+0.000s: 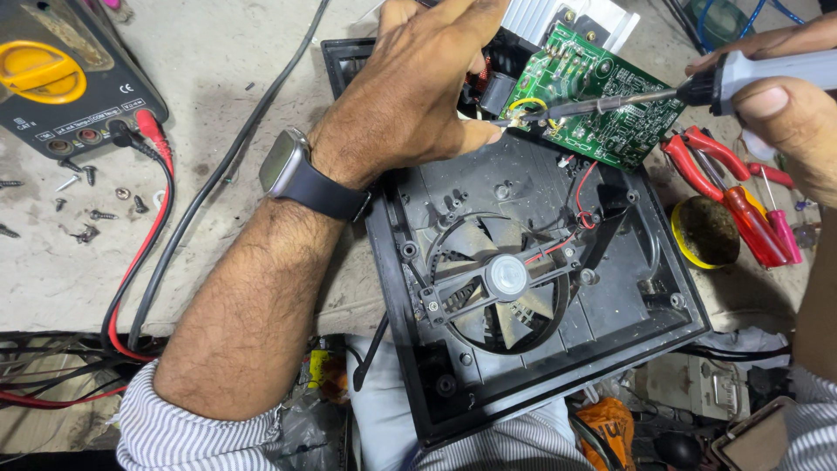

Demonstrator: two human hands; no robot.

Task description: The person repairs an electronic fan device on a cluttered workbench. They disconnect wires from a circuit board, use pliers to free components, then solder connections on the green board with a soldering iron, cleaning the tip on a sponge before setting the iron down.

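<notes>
My left hand [418,87] grips the edge of a green circuit board [602,96], tilting it up over an open black plastic housing [418,349]. My right hand [785,96] holds a grey-handled soldering iron [767,74]; its metal tip touches the board near a yellow wire, close to my left thumb. A dusty black fan [497,283] sits in the housing, with a red wire running up to the board. A dark watch is on my left wrist.
A multimeter [61,74] with red and black leads [148,235] lies at far left, loose screws [91,209] beside it. Red-handled pliers [697,153] and screwdrivers [758,222] lie at right by a yellow-rimmed tin [706,231]. Cluttered cables and parts fill the near edge.
</notes>
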